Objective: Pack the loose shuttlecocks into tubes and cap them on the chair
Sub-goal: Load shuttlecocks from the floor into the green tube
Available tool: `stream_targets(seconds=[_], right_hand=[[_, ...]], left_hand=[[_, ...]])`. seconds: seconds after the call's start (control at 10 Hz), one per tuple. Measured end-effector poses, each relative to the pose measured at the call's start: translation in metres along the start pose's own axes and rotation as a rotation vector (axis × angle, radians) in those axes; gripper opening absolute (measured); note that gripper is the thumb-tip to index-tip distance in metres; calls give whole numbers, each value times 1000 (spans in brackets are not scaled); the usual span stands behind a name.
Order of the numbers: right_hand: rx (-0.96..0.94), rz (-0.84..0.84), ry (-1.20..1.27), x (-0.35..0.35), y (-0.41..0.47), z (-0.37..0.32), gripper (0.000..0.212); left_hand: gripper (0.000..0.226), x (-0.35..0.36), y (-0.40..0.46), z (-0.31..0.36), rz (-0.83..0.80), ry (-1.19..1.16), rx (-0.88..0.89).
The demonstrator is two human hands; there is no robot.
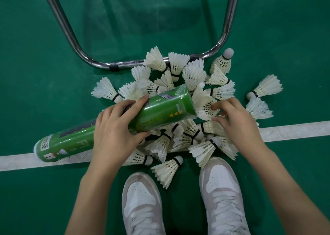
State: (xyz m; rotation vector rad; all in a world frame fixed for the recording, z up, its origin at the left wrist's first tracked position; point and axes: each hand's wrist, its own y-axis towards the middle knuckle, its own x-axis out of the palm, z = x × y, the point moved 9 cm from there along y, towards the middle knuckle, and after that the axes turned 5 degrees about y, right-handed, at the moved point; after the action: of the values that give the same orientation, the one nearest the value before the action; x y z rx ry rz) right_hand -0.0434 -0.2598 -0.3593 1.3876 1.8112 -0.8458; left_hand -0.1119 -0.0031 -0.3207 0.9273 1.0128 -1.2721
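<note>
My left hand (114, 127) grips the long green cardboard tube (160, 109), mouth pointing right; right hand (234, 118) pinches a white feathered shuttlecock (205, 107) just beside that mouth

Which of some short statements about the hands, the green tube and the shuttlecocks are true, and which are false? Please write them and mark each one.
1. The left hand grips the green tube. True.
2. The right hand holds a cap. False: its fingers touch a shuttlecock at the tube's mouth.
3. The loose shuttlecocks lie on a table. False: they lie on the green floor.
4. A white line crosses the floor. True.
</note>
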Motion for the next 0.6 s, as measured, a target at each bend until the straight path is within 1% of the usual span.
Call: stream_targets(seconds=[0.1, 0.2, 0.3, 0.4, 0.5, 0.6], right_hand=[[-34, 47, -25, -5, -2, -2, 11], [-34, 68, -27, -6, -3, -1, 9], [-16, 106, 52, -11, -3, 0, 6], [-6, 176, 191, -22, -2, -3, 5], [-16, 243, 244, -39, -2, -12, 5], [37, 269, 368, -53, -2, -16, 5]], left_hand=[[89, 0, 0, 0, -4, -1, 0], [89, 0, -1, 0, -4, 3, 3], [89, 0, 0, 0, -5, 1, 0], [89, 0, 0, 1, -5, 3, 4], [89, 0, 0, 2, -6, 4, 4], [89, 0, 0, 3, -9, 7, 2]])
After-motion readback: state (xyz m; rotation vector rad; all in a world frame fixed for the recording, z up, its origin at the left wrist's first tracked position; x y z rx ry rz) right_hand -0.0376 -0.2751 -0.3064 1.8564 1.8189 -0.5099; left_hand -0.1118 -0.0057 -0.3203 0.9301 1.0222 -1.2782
